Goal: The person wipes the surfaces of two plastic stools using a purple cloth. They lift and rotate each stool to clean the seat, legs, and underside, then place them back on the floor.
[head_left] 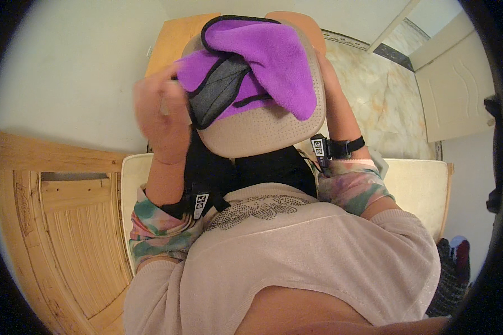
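Note:
A purple cloth (282,61) with black edging and a grey side lies crumpled and partly folded over a beige, rounded-square pad (251,134) dotted with small holes. My left hand (162,103) is at the left edge of the cloth, smeared by motion, so its grip is unclear. Along the pad's right side reaches my right hand (321,62); its fingers are hidden by the pad's edge. Whether it grips the pad, I cannot make out.
Behind the pad are a wooden surface (176,39) and an orange-brown rounded shape (299,23). A wooden panelled piece (81,223) stands at the left. I sit on a cream padded seat (416,190). Marble-patterned floor (374,100) and a pale door (455,84) lie to the right.

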`<state>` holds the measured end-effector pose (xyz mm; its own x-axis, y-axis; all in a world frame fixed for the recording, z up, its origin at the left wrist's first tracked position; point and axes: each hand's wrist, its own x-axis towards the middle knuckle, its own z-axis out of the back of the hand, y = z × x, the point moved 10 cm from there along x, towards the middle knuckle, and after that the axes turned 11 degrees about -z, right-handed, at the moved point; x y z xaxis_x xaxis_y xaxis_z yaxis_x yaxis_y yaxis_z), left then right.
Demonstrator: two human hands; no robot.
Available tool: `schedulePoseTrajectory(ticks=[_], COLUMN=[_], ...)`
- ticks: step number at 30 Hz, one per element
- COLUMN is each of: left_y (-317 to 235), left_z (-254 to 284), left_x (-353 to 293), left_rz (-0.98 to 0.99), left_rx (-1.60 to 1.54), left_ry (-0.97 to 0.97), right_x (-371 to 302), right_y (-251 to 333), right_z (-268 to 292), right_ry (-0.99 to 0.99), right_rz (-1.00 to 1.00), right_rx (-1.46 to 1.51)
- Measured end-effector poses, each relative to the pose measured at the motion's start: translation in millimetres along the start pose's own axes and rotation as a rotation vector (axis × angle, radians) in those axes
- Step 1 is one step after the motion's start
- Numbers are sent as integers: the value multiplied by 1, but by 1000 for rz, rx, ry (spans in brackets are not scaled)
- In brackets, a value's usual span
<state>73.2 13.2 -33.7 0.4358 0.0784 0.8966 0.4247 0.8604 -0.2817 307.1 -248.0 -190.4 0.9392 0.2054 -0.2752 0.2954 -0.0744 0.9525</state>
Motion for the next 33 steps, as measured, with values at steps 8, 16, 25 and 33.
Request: schedulePoseTrajectory(ticks=[8, 16, 25, 33], left_y=[92, 89, 69, 82], left_z=[-74, -77, -83, -68], left_x=[-130, -131, -130, -140], left_rz=[1225, 1141, 1038, 789], left_rx=[-753, -586, -651, -356], left_ry=[-105, -33, 27, 370], right_x=[36, -16, -188, -248], right_y=[-18, 27, 73, 14], right_z=[21, 46, -103, -166], right_ry=[37, -282, 37, 530], right_rz=[84, 194, 964, 1270], right_rx=[-100, -302, -1236, -1065])
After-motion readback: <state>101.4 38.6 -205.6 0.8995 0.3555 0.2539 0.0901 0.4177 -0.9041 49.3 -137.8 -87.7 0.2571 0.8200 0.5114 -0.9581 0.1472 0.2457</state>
